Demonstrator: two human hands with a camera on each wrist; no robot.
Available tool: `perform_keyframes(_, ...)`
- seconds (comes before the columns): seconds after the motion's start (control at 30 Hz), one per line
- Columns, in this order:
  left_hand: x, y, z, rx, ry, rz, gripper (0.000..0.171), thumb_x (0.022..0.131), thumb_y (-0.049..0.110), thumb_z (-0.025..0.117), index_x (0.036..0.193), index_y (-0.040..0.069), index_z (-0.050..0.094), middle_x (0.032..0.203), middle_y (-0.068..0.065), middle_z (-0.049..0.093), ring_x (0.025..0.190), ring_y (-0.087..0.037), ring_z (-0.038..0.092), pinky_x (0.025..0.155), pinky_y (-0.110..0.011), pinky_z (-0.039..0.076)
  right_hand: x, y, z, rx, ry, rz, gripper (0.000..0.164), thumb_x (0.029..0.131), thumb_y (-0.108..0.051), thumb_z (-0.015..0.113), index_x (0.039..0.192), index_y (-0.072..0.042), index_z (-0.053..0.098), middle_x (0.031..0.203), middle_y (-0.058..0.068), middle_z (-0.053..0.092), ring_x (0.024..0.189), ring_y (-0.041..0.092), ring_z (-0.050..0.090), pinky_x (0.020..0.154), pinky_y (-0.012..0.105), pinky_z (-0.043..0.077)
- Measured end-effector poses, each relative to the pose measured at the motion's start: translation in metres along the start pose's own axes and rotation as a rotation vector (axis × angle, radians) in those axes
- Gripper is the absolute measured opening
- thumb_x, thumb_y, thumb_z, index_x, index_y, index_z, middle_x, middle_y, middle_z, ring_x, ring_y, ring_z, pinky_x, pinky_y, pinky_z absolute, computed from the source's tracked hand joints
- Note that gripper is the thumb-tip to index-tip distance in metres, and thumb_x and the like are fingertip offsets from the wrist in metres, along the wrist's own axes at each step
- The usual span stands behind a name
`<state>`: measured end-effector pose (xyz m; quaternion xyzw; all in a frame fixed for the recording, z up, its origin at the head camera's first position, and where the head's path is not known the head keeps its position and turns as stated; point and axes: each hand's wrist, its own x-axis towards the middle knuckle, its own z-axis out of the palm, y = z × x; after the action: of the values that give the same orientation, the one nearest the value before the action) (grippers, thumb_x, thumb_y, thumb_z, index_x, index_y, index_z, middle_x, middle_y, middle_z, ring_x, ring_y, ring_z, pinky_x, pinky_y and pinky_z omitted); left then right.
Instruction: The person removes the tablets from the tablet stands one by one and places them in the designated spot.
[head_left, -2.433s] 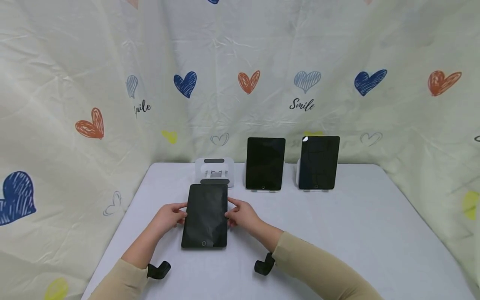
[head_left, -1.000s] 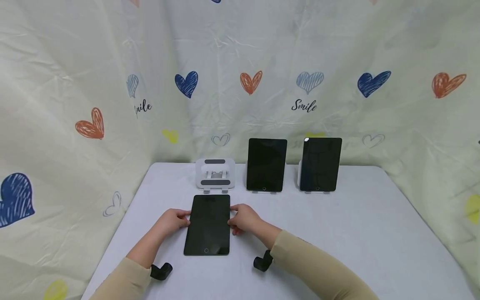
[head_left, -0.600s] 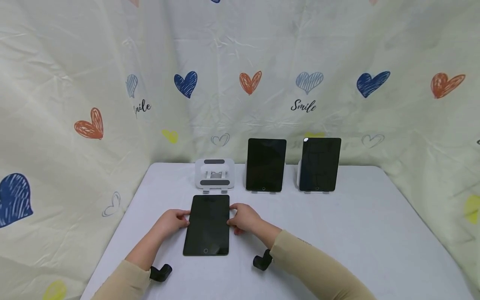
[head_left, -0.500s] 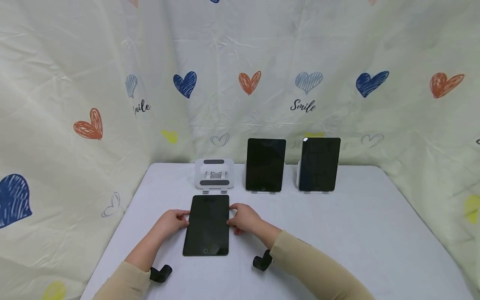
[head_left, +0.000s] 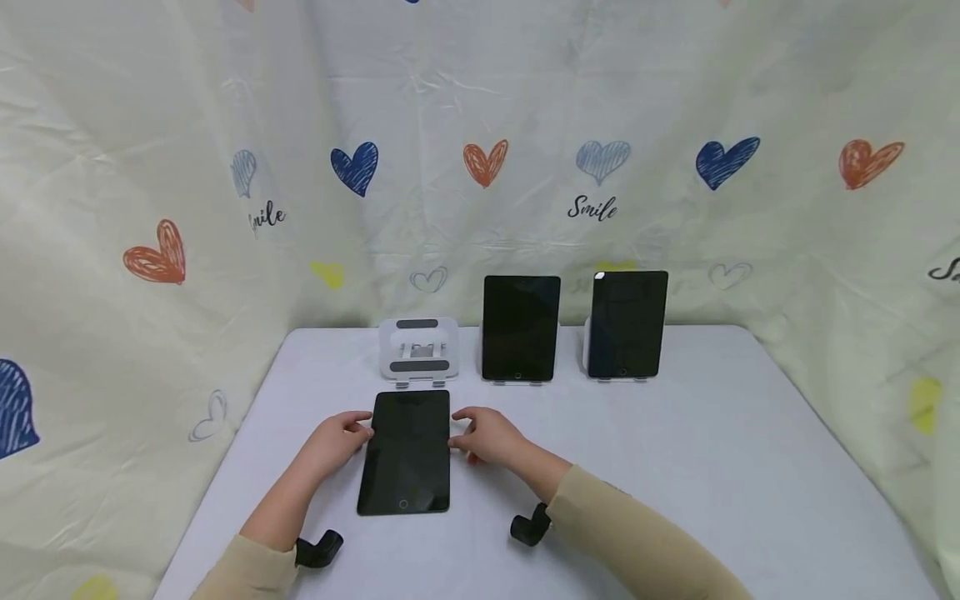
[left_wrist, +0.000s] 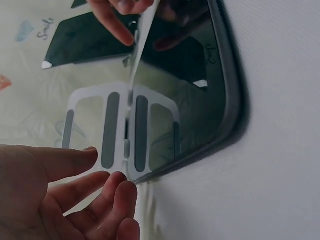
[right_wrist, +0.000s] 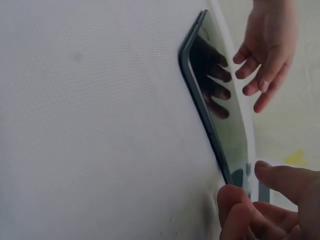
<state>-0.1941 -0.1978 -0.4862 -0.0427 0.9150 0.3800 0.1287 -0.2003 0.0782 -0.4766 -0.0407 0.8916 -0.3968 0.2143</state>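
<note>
A black tablet lies flat, screen up, on the white table in front of me. My left hand is beside its left edge; the left wrist view shows the thumb spread from relaxed fingers, with nothing held. Off the opposite edge is my right hand, its index finger and thumb apart. In the right wrist view its fingertips are close to the tablet's edge; whether they touch it I cannot tell. Just beyond the tablet stands a white tablet stand with grey pads, holding nothing.
Two more black tablets stand upright on stands at the back, one in the middle and one to the right. A heart-printed curtain hangs behind the white table. Black cameras are strapped to both wrists.
The tablet was lowered from in front of the stand onto the table. Since then both hands have loosened from its edges, fingers parting. The head view has shifted slightly.
</note>
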Motion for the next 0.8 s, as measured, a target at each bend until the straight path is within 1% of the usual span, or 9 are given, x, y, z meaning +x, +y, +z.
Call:
perform_keyframes(0.07, 0.000, 0.005, 0.000, -0.009, 0.006, 0.002, 0.044, 0.097, 0.023, 0.063, 0.138, 0.008, 0.057, 0.106, -0.007, 0.065, 0.084, -0.018, 0.061, 0.068, -0.033, 0.049, -0.002, 0.001, -0.003, 0.001, 0.002, -0.020, 0.049, 0.087, -0.024, 0.077, 0.133, -0.013, 0.061, 0.079, 0.003, 0.063, 0.059, 0.022, 0.063, 0.058, 0.031, 0.050)
perform_keyframes(0.17, 0.000, 0.013, 0.002, -0.010, 0.015, 0.029, 0.043, 0.097, 0.025, 0.062, 0.138, 0.010, 0.058, 0.109, -0.007, 0.064, 0.085, -0.018, 0.061, 0.070, -0.035, 0.050, -0.005, 0.004, -0.007, 0.005, 0.000, -0.040, 0.048, 0.088, -0.025, 0.076, 0.132, -0.013, 0.062, 0.080, 0.003, 0.063, 0.060, 0.022, 0.063, 0.058, 0.031, 0.049)
perform_keyframes(0.3, 0.002, 0.026, 0.007, -0.032, 0.031, 0.075, 0.042, 0.098, 0.025, 0.062, 0.136, 0.010, 0.060, 0.108, -0.007, 0.064, 0.085, -0.019, 0.061, 0.072, -0.035, 0.050, -0.007, 0.008, -0.012, 0.009, 0.005, -0.040, 0.048, 0.089, -0.026, 0.076, 0.133, -0.014, 0.061, 0.082, 0.002, 0.063, 0.061, 0.021, 0.063, 0.059, 0.031, 0.050)
perform_keyframes(0.5, 0.008, 0.041, 0.018, -0.098, 0.047, 0.117, 0.040, 0.098, 0.022, 0.063, 0.135, 0.009, 0.061, 0.106, -0.007, 0.065, 0.083, -0.019, 0.062, 0.071, -0.034, 0.050, -0.008, 0.015, -0.025, -0.006, 0.039, -0.037, 0.050, 0.089, -0.026, 0.076, 0.135, -0.015, 0.061, 0.085, 0.002, 0.062, 0.064, 0.022, 0.064, 0.060, 0.031, 0.051)
perform_keyframes(0.67, 0.013, 0.051, 0.025, -0.126, 0.059, 0.130, 0.041, 0.098, 0.023, 0.063, 0.136, 0.009, 0.061, 0.105, -0.007, 0.066, 0.084, -0.019, 0.062, 0.072, -0.034, 0.051, -0.010, 0.020, -0.039, 0.009, 0.060, -0.045, 0.053, 0.089, -0.027, 0.075, 0.138, -0.016, 0.059, 0.085, 0.002, 0.063, 0.068, 0.024, 0.065, 0.061, 0.032, 0.052)
perform_keyframes(0.8, 0.017, 0.060, 0.030, -0.141, 0.062, 0.150, 0.041, 0.098, 0.023, 0.063, 0.136, 0.010, 0.061, 0.103, -0.007, 0.066, 0.083, -0.020, 0.061, 0.070, -0.033, 0.049, -0.012, 0.026, -0.050, 0.015, 0.060, -0.051, 0.055, 0.090, -0.028, 0.075, 0.140, -0.015, 0.057, 0.087, 0.002, 0.063, 0.068, 0.022, 0.065, 0.062, 0.032, 0.052)
